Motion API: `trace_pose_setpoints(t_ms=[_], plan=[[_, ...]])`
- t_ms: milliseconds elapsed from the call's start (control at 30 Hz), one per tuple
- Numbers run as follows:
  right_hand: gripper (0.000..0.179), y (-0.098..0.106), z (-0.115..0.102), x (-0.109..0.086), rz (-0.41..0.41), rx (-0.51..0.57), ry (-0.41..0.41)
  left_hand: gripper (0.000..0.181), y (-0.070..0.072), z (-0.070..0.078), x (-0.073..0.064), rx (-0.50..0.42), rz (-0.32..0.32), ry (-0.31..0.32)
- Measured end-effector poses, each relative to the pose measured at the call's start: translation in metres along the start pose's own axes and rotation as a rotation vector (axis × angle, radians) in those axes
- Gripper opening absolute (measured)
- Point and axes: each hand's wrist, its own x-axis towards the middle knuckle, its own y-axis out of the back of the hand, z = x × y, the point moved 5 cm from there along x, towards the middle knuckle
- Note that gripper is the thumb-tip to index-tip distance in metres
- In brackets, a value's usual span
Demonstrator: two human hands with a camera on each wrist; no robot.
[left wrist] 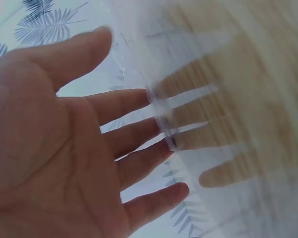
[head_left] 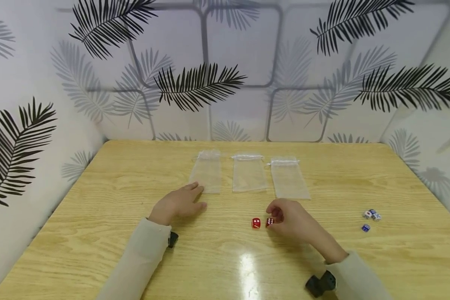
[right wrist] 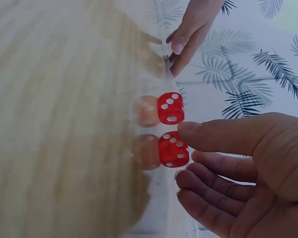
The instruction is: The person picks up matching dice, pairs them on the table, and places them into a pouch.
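My left hand [head_left: 180, 203] lies with spread, straight fingers beside the lower edge of the left sheer white drawstring pouch [head_left: 206, 171]. In the left wrist view its palm shows, fingertips at the tabletop and nothing held. My right hand [head_left: 290, 218] is bent loosely around the right one of two red dice [head_left: 270, 222]. From the right wrist, the thumb overlaps a corner of this die [right wrist: 174, 151], while the index fingertip is right at its edge; the die sits on the table. Its neighbour, another red die [head_left: 256, 223], rests just to the left.
Two more sheer pouches, a middle one [head_left: 249, 173] and a right one [head_left: 290, 179], lie flat in the row. Several small blue and white dice [head_left: 371, 215] are clustered at the right, a blue one [head_left: 366, 228] slightly nearer. Leaf-patterned cloth [head_left: 240, 112] borders the wooden table [head_left: 108, 200].
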Motion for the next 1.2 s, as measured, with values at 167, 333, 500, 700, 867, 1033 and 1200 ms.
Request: trace_pose_setpoints(t_ms=[167,333,500,700,867,1033,1200], plan=[[0.027,0.008,0.0,0.001,0.008,0.006,0.008,0.054,0.003,-0.002,0.005,0.033,0.014,-0.032],[0.028,0.016,0.0,0.005,0.028,-0.01,0.018,0.041,0.009,-0.002,0.012,0.126,0.051,-0.088],[0.027,0.022,0.005,0.01,0.046,-0.009,0.023,0.028,0.015,-0.003,0.018,0.18,0.131,-0.094],[0.028,0.025,0.009,0.015,0.06,-0.017,0.015,0.015,0.023,0.0,0.027,0.218,0.233,-0.128],[0.028,0.027,0.006,0.023,0.085,-0.005,0.026,0.01,0.029,0.001,0.033,0.216,0.266,-0.149],[0.03,0.027,-0.002,0.034,0.1,0.006,0.039,0.023,0.031,-0.001,0.038,0.19,0.263,-0.144],[0.031,0.025,-0.012,0.043,0.103,0.014,0.059,0.032,0.029,-0.001,0.042,0.194,0.29,-0.124]])
